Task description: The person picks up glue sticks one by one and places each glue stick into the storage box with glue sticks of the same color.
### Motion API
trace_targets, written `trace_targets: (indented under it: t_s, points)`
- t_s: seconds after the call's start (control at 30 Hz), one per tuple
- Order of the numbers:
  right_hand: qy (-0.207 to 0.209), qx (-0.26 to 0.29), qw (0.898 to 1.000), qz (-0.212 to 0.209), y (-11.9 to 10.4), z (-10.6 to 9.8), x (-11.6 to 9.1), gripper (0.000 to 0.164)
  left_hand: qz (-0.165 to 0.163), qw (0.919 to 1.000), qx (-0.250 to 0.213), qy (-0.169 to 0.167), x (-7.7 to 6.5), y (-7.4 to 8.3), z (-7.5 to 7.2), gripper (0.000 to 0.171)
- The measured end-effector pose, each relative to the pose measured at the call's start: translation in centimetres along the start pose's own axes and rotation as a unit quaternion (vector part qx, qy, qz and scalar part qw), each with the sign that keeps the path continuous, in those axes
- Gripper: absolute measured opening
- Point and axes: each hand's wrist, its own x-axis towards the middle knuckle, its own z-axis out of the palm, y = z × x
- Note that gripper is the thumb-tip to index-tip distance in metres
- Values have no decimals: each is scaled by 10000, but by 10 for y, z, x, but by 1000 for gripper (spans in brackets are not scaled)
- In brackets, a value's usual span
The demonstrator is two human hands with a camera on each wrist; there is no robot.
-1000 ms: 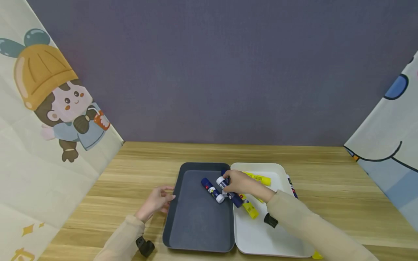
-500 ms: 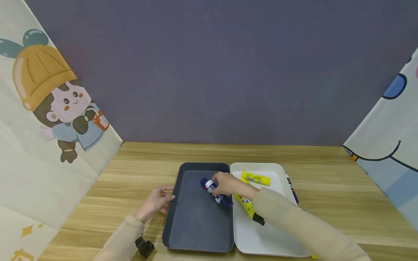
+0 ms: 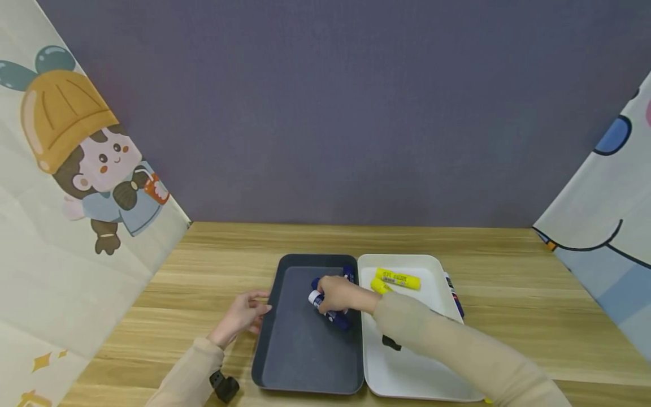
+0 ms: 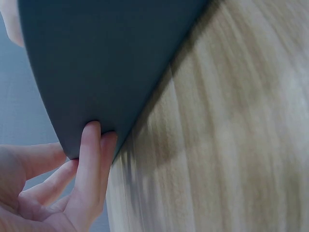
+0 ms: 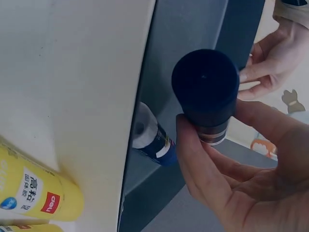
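My right hand (image 3: 339,294) pinches a navy glue stick (image 3: 333,320) with a white end, held tilted over the dark grey tray (image 3: 307,362). In the right wrist view, the glue stick's navy end (image 5: 205,79) faces the camera between thumb and fingers. Another navy glue stick (image 5: 157,142) lies in the dark tray, partly cut off by the rim. One more navy stick (image 3: 348,273) shows near that tray's far right corner. My left hand (image 3: 241,316) holds the dark tray's left rim, with two fingers (image 4: 90,145) against the outer wall.
A white tray (image 3: 407,384) stands against the dark one's right side. Yellow glue sticks (image 3: 399,279) lie in it, partly hidden by my right sleeve (image 3: 447,339). A navy and white stick-like item (image 3: 454,294) is on the table beyond its right edge.
My right hand has carried the navy glue stick leftward from the trays' shared edge to over the dark tray. My left hand stays at the rim.
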Motion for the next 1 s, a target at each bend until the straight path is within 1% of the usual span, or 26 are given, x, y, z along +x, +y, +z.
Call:
trace_targets:
  t_s: [0.17, 0.27, 0.47, 0.7, 0.87, 1.0]
  points:
    - [-43, -295, 9995, 76, -5, 5, 3, 20, -7, 10000, 2, 8, -1, 0, -1, 37]
    - [-60, -384, 9992, 125, -9, 9, 4, 18, -3, 10000, 2, -20, -1, 0, -2, 37]
    - [-54, -688, 9976, -77, -14, 15, 6, 14, -49, 10000, 8, -21, -2, 1, -2, 37]
    - [-166, -829, 9964, 12, -15, 21, 9, 15, -18, 10000, 17, -59, -2, 0, -2, 38]
    - [-273, -923, 9953, 55, -15, 24, 10, 16, -66, 10000, 45, -26, -1, 0, -2, 38]
    - [-278, -974, 9949, 33, -14, 26, 11, 16, -111, 9999, 57, 18, 0, 0, -1, 38]
